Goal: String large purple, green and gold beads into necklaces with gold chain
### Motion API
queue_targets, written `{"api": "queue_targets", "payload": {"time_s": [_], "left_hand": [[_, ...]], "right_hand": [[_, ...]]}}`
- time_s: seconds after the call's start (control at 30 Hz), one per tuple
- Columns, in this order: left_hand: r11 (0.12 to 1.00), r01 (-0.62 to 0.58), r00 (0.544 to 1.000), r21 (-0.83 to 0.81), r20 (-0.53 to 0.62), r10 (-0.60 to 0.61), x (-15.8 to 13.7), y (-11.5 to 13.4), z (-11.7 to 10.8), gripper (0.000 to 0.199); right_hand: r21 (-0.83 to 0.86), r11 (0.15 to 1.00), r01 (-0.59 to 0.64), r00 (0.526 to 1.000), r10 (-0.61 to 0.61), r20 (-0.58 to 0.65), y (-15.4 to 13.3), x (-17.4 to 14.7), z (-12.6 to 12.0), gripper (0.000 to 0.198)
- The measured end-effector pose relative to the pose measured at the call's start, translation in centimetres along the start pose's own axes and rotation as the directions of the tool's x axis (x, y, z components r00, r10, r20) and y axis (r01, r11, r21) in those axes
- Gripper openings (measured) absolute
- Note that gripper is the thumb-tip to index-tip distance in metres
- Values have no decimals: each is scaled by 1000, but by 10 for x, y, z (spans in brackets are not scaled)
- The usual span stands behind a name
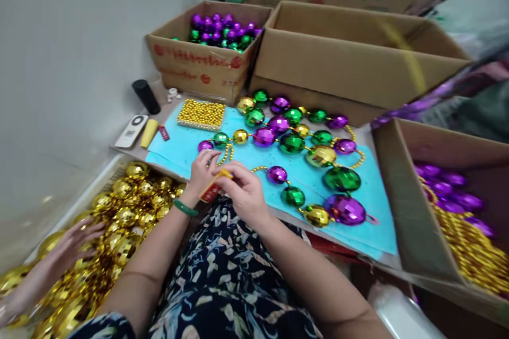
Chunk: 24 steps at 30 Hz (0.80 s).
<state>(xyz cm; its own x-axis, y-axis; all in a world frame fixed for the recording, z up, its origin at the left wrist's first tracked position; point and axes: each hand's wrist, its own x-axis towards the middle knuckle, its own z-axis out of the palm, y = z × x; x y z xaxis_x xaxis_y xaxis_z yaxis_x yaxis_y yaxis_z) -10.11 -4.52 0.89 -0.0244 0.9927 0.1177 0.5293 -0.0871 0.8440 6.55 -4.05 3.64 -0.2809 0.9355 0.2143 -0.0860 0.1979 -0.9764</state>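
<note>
My left hand point(202, 172), with a green bangle point(185, 208) at its wrist, has its fingers curled together by a loop of gold beads point(229, 154). What sits between its fingertips is hidden. Close beside it, my right hand point(247, 196) pinches the yellow upper end of a small red tag point(210, 189), which hangs between the two hands. A necklace of purple, green and gold faceted balls point(292, 143) lies on the blue sheet point(366, 233), largest balls toward the right. A pink loop point(373, 220) sticks out by the biggest purple ball point(347, 209).
A clear tray of small gold beads point(201, 114) stands behind my hands. Cardboard boxes point(199, 66) line the back, and another box point(417, 206) holds gold strands at right. Gold balls point(123, 217) fill a container at left, where another person's hand point(75, 243) reaches over.
</note>
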Motion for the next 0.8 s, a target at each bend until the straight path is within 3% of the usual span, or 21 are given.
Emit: {"api": "queue_targets", "payload": {"time_s": [0.1,0.2,0.33,0.43,0.53,0.67,0.73,0.8], "left_hand": [[979,-188,981,82,53,184,43,-3,82,25],[928,-313,944,200,174,281,59,-11,122,25],[910,-324,930,257,263,257,67,-10,141,27],[913,-324,922,249,299,245,76,-6,147,29],[893,-327,907,311,370,203,81,-4,147,28],[849,-388,847,359,502,175,82,-4,152,32],[828,-421,829,371,527,185,82,-3,158,28],[820,-414,840,394,513,178,83,-2,163,22]], "right_hand": [[-129,991,-33,993,17,-120,11,-23,-54,12],[-35,992,-125,936,106,-334,24,-50,-96,25],[229,953,-200,782,296,-549,30,-78,-131,32],[216,930,-298,722,368,-585,28,-87,-152,30],[154,909,-388,710,401,-578,28,-89,-171,32],[163,872,-462,702,471,-534,32,-84,-185,35],[195,865,-463,714,494,-496,33,-79,-186,34],[195,866,-461,738,496,-457,33,-74,-186,35]]}}
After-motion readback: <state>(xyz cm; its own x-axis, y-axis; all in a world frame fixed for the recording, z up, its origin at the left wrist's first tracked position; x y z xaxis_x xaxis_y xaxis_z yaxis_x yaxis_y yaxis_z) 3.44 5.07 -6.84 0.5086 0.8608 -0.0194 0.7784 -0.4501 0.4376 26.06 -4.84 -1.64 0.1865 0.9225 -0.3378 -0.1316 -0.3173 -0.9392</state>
